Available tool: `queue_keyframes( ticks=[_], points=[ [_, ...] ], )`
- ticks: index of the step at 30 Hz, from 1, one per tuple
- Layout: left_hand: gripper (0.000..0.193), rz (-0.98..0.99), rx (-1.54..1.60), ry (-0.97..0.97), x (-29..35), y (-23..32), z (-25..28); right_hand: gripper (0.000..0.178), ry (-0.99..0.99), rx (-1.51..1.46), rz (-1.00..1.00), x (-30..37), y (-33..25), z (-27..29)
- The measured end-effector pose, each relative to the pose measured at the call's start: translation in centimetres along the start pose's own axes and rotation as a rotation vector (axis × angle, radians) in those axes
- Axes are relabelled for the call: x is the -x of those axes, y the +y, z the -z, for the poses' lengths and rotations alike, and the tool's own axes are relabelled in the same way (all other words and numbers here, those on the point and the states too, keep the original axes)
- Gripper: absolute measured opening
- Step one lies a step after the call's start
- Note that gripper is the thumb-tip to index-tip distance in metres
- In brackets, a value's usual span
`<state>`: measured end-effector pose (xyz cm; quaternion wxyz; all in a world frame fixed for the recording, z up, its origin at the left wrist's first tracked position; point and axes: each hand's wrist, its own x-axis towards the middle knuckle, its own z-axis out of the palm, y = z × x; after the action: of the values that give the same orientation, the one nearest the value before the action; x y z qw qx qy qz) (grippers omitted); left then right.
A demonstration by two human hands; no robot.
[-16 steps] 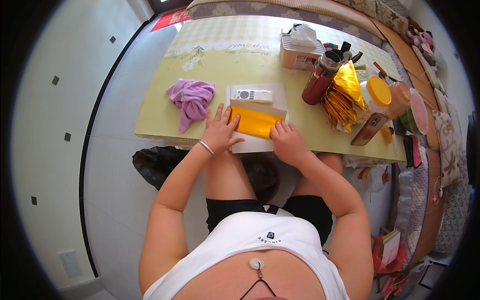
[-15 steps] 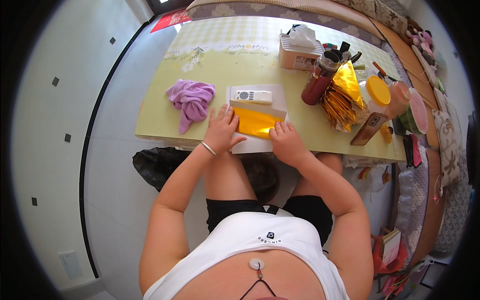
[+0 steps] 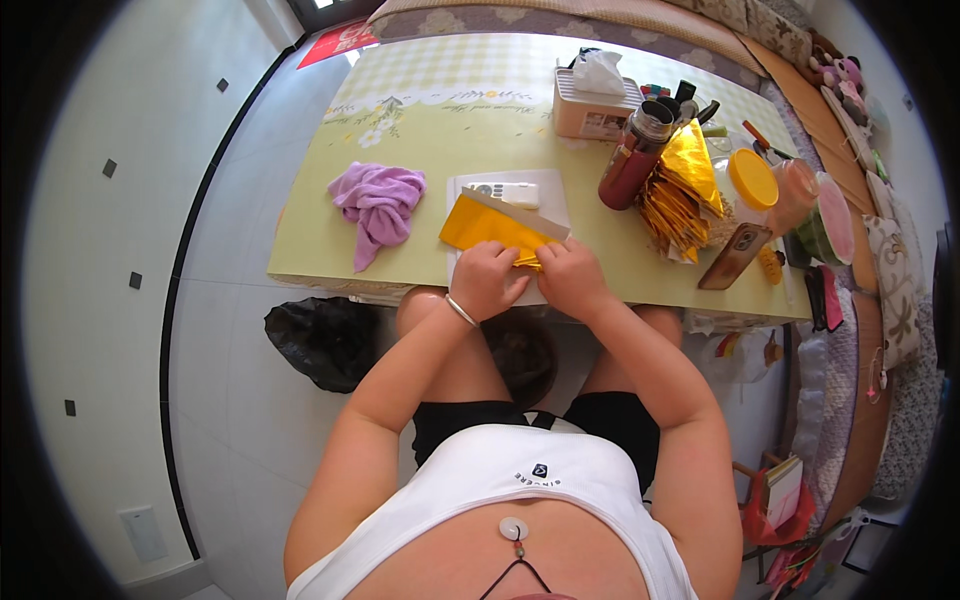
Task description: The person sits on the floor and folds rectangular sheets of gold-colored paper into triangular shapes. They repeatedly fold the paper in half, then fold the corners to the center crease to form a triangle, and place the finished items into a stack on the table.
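A folded piece of gold foil paper (image 3: 482,224) with a grey strip along its far edge lies tilted over a white sheet (image 3: 551,186) near the table's front edge. My left hand (image 3: 486,278) pinches the near edge of the foil around its middle. Close beside it, my right hand (image 3: 570,276) grips the foil's right end, where the edge is crumpled between the two hands. Just beyond the foil a white remote control (image 3: 516,194) rests on the sheet, partly covered by the foil.
A purple cloth (image 3: 378,205) lies to the left. On the right stand a maroon thermos (image 3: 632,165), a stack of folded gold paper (image 3: 672,215), a phone (image 3: 736,257) and a yellow-lidded jar (image 3: 752,180). A tissue box (image 3: 590,112) is farther back; a black bag (image 3: 322,340) sits below the table.
My left hand has moved right and nearer, from the foil's left end to its near edge beside my right hand. The foil has turned, its left end now farther out, and its near edge is bunched.
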<state>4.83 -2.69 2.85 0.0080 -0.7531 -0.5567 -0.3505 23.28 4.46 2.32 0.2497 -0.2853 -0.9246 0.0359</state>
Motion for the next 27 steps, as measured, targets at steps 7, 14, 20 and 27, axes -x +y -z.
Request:
queue_keyframes(
  ticks=[7, 14, 20, 27],
  points=[
    [0.015, 0.167, 0.029, 0.099, 0.6, -1.3, -2.0, 0.014, 0.041, -0.487, -0.365, -0.9, 2.5, -1.4],
    [0.021, 0.398, -0.107, 0.069, -1.0, -1.9, -3.6, 0.022, 0.085, -0.247, -0.475, -1.8, 2.2, -2.7],
    [0.021, 0.431, -0.139, 0.017, -1.2, -2.5, -4.0, 0.058, 0.135, 0.007, 0.002, -0.3, 0.1, -3.4],
    [0.023, 0.472, -0.167, 0.022, -1.6, -2.5, -4.3, 0.079, -0.101, -0.035, -0.035, 0.6, -1.5, -3.7]
  ],
)
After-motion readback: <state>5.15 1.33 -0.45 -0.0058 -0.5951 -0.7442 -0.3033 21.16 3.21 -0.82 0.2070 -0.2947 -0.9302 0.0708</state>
